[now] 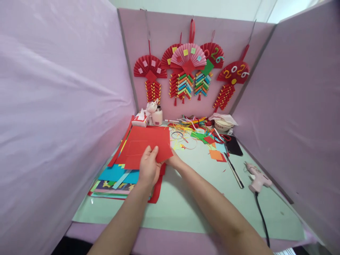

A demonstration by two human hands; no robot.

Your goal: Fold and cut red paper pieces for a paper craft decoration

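Observation:
A sheet of red paper (143,132) is raised over the left side of the table. My left hand (149,165) grips its near edge, thumb on top and the other fingers curled at the edge. At the sheet's right corner is my right hand (171,160), its fingers hidden behind the paper, so its grip does not show. Faint rectangular lines run across the red surface. Below lies a stack of coloured sheets, among them blue paper (107,173) with a pale blue strip (121,180) across it.
Paper scraps (202,135), red-handled scissors (221,137) and a black phone (233,145) lie at the back right. Nearer are a pen (234,170) and a corded glue gun (257,179). A tissue box (140,118) and a bottle (157,116) stand behind; fan decorations (188,58) hang above.

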